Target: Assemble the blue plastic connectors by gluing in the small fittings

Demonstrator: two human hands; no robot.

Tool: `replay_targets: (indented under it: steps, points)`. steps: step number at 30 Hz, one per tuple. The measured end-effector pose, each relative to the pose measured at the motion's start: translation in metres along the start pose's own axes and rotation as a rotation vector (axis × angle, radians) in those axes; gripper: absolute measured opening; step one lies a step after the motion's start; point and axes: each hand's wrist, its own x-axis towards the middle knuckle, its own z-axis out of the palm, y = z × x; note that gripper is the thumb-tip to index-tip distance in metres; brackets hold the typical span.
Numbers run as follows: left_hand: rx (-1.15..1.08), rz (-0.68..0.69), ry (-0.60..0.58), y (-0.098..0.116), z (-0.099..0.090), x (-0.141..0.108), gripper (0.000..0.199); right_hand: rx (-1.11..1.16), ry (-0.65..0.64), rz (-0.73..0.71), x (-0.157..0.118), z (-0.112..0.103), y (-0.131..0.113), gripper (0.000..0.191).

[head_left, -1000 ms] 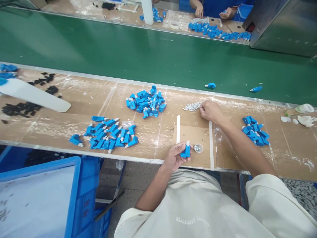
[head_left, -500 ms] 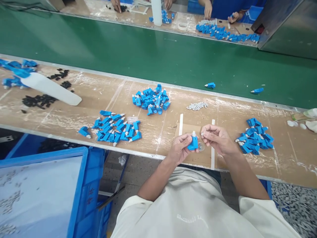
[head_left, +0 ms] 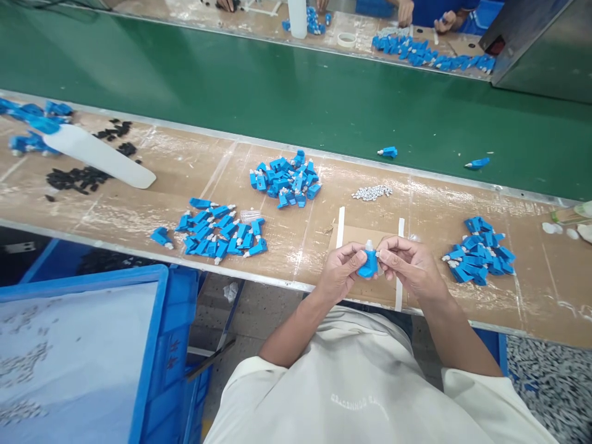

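My left hand is closed around a blue plastic part with a whitish tip that points away from me. My right hand pinches a small white piece between thumb and forefinger, right against the blue part's right side; whether it is seated there I cannot tell. Both hands are above a cardboard mat between two white tape strips. Beyond them lies a small heap of tiny white-grey pieces. To the right is a pile of similar blue parts.
More blue parts form a far pile and a near-left pile. A white bottle-shaped object lies by black pieces. A green belt carries two blue parts. A blue crate stands lower left. Co-workers' hands show across the belt.
My right hand has brought the small white piece leftward against the blue part. The left hand has turned the blue part slightly. The whole view has shifted a little.
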Motion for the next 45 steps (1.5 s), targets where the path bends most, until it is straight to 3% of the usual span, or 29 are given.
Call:
replay_targets:
  steps: [5,10,15,20,26,33,38,41,45]
  points:
    - [0.053,0.046,0.066,-0.003,-0.003,0.000,0.054,-0.096,0.062,-0.056,-0.002,0.003,0.001,0.039]
    - [0.166,0.181,0.123,-0.007,-0.008,0.001,0.048,-0.201,0.138,-0.117,-0.005,0.008,0.004,0.036]
    - [0.259,0.232,0.130,-0.003,-0.008,0.001,0.046,-0.238,0.161,-0.090,-0.005,0.008,0.009,0.035]
    - [0.225,0.185,0.100,-0.004,-0.010,-0.001,0.046,-0.046,0.168,-0.027,-0.001,0.005,0.014,0.036]
    - [0.188,0.138,0.014,-0.001,-0.004,-0.004,0.047,0.260,0.088,0.132,-0.001,0.002,0.020,0.042]
    - [0.241,0.181,-0.054,0.005,0.000,-0.007,0.044,0.311,0.077,0.093,-0.004,0.002,0.023,0.034]
    - [0.410,0.205,-0.091,0.019,-0.002,-0.006,0.046,0.257,0.082,0.143,0.000,0.000,0.020,0.040]
    - [0.684,0.346,0.027,0.047,-0.019,0.010,0.041,0.185,0.146,0.113,0.002,-0.010,0.013,0.041]
    - [1.162,0.639,0.479,0.113,-0.062,0.053,0.022,0.094,0.225,0.007,0.006,-0.022,0.007,0.040]
